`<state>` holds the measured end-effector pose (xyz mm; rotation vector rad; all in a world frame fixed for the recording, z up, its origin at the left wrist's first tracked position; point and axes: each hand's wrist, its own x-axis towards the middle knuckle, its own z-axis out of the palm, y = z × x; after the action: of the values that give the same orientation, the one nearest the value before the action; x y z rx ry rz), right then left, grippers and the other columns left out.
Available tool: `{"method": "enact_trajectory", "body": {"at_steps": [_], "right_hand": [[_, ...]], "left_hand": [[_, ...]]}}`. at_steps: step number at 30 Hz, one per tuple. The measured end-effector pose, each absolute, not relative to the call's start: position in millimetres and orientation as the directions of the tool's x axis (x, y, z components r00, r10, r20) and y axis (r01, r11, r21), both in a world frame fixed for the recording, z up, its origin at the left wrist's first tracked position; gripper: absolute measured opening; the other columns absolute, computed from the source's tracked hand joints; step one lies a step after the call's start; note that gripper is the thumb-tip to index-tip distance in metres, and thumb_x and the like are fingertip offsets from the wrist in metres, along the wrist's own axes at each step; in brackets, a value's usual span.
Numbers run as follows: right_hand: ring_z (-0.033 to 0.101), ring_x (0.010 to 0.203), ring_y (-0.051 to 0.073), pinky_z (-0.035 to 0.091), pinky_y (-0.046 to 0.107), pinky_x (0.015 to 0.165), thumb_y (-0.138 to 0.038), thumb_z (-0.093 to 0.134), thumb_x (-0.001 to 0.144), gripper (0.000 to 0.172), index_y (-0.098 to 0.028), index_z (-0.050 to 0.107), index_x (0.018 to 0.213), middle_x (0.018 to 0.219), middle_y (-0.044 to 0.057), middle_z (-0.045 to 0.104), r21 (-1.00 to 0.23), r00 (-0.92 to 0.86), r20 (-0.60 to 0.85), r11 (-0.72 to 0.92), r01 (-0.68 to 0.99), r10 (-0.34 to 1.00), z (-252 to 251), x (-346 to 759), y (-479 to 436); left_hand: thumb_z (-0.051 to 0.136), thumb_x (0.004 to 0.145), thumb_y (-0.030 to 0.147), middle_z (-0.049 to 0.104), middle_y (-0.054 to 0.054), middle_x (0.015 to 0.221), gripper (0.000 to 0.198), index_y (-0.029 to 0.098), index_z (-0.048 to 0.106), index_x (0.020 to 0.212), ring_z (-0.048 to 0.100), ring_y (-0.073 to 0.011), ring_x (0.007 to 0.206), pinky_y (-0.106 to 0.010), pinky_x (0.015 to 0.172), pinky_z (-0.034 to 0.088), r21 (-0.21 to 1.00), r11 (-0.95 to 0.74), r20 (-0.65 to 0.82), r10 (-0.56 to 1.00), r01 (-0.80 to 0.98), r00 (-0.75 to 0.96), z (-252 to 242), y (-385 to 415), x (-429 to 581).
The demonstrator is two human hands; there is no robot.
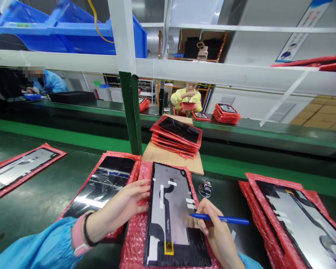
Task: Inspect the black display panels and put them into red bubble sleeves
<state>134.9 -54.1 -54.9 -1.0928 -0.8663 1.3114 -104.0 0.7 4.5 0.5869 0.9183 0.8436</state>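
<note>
A flat, silvery-grey panel (179,213) lay on glossy red bubble wrap (134,239) toward the green tabletop's (39,209) near edge. The left hand (128,200) — fingers slightly apart — rested beside its left edge; the right hand's (217,229) fingers pinched a smooth blue pen (235,220). The black strip's (167,216) print was illegibly small.

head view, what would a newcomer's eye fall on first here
Probably the silver-backed panel on red bubble wrap at bottom centre, with the left hand at its left edge and the right hand holding a blue pen over it. Next would come the bright blue bins at upper left.
</note>
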Motion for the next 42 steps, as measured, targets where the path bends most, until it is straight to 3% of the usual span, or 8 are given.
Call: {"method": "enact_trajectory", "body": {"at_steps": [6, 12, 21, 26, 32, 38, 40, 42], "right_hand": [[0.025, 0.041, 0.007, 0.019, 0.023, 0.047, -0.058, 0.046, 0.090, 0.041, -0.020, 0.054, 0.077, 0.042, -0.008, 0.042, -0.919, 0.086, -0.052, -0.014, -0.394, 0.995, -56.6, 134.9, -54.2], [0.013, 0.039, 0.007, 0.015, 0.023, 0.043, -0.053, 0.050, 0.090, 0.040, -0.020, 0.056, 0.068, 0.034, -0.010, 0.026, -0.901, 0.318, 0.088, 0.212, -0.378, 0.944, -37.1, 163.3, -51.3], [0.046, 0.041, 0.009, 0.036, 0.019, 0.045, -0.047, 0.057, 0.088, 0.025, -0.023, 0.060, 0.089, 0.044, -0.005, 0.055, -0.914, 0.413, 0.174, 0.303, -0.269, 0.894, -3.4, 172.2, -39.5], [0.056, 0.043, 0.012, 0.046, 0.021, 0.046, -0.048, 0.058, 0.087, 0.029, -0.021, 0.060, 0.098, 0.050, -0.002, 0.064, -0.906, 0.423, 0.229, 0.351, -0.238, 0.877, 5.3, 162.1, -31.4], [0.070, 0.087, 0.020, 0.057, 0.031, 0.077, -0.036, 0.067, 0.084, 0.026, -0.023, 0.061, 0.106, 0.104, 0.008, 0.074, -0.884, 0.399, 0.280, 0.397, -0.249, 0.873, 19.1, 155.9, -22.4], [0.069, 0.093, 0.023, 0.059, 0.035, 0.074, -0.033, 0.071, 0.079, 0.034, -0.028, 0.061, 0.111, 0.118, 0.009, 0.069, -0.852, 0.344, 0.265, 0.386, -0.353, 0.901, 25.9, 146.7, -19.6], [0.064, 0.109, 0.030, 0.059, 0.042, 0.076, -0.043, 0.072, 0.077, 0.046, -0.031, 0.058, 0.119, 0.133, 0.012, 0.059, -0.845, 0.185, 0.222, 0.284, -0.454, 0.957, 26.6, 144.0, -19.6], [0.055, 0.121, 0.037, 0.058, 0.049, 0.075, -0.062, 0.069, 0.071, 0.061, -0.032, 0.059, 0.122, 0.141, 0.012, 0.051, -0.832, 0.007, 0.202, 0.176, -0.526, 0.979, 26.6, 142.3, -20.4]], "left_hand": [[0.067, 0.061, 0.009, 0.072, -0.006, 0.074, 0.031, 0.012, 0.064, 0.092, 0.067, -0.0183, 0.064, -0.030, 0.064, 0.051, 0.823, 0.511, -0.403, 0.833, -0.247, 0.379, -16.9, 9.3, -66.5], [0.067, 0.060, 0.006, 0.074, -0.004, 0.086, 0.048, 0.015, 0.061, 0.106, 0.068, -0.0198, 0.072, -0.028, 0.064, 0.049, 0.887, 0.367, -0.267, 0.903, -0.281, 0.335, -2.6, 12.2, -61.3], [0.071, 0.065, 0.014, 0.071, -0.001, 0.102, 0.058, 0.021, 0.059, 0.121, 0.064, -0.0198, 0.088, -0.026, 0.078, 0.048, 0.961, -0.010, 0.088, 0.958, -0.276, 0.273, 34.4, 24.9, -67.5], [0.075, 0.065, 0.021, 0.062, 0.005, 0.072, 0.057, 0.022, 0.057, 0.119, 0.049, -0.0091, 0.056, -0.020, 0.057, 0.042, 0.951, -0.132, 0.193, 0.960, -0.281, 0.202, 42.5, 27.4, -68.7], [0.073, 0.070, 0.030, 0.047, 0.007, 0.055, 0.029, 0.018, 0.062, 0.094, 0.041, -0.0095, 0.051, -0.021, 0.050, 0.036, 0.940, -0.301, 0.321, 0.939, -0.159, 0.124, 38.8, 30.6, -73.7], [0.067, 0.073, 0.022, 0.057, 0.001, 0.051, 0.017, 0.019, 0.063, 0.057, 0.048, -0.0135, 0.048, -0.027, 0.054, 0.043, 0.827, -0.542, 0.536, 0.840, 0.150, 0.083, 34.3, 34.5, -78.4], [0.060, 0.079, 0.017, 0.065, -0.002, 0.057, 0.015, 0.018, 0.074, 0.073, 0.059, -0.0174, 0.052, -0.029, 0.059, 0.048, 0.731, -0.641, 0.603, 0.767, 0.232, 0.221, 32.6, 36.9, -80.0], [0.053, 0.084, 0.011, 0.076, -0.007, 0.085, 0.031, 0.018, 0.073, 0.107, 0.070, -0.0240, 0.081, -0.033, 0.079, 0.053, 0.632, -0.743, 0.636, 0.659, 0.220, 0.401, 32.2, 39.2, -81.1]]}}
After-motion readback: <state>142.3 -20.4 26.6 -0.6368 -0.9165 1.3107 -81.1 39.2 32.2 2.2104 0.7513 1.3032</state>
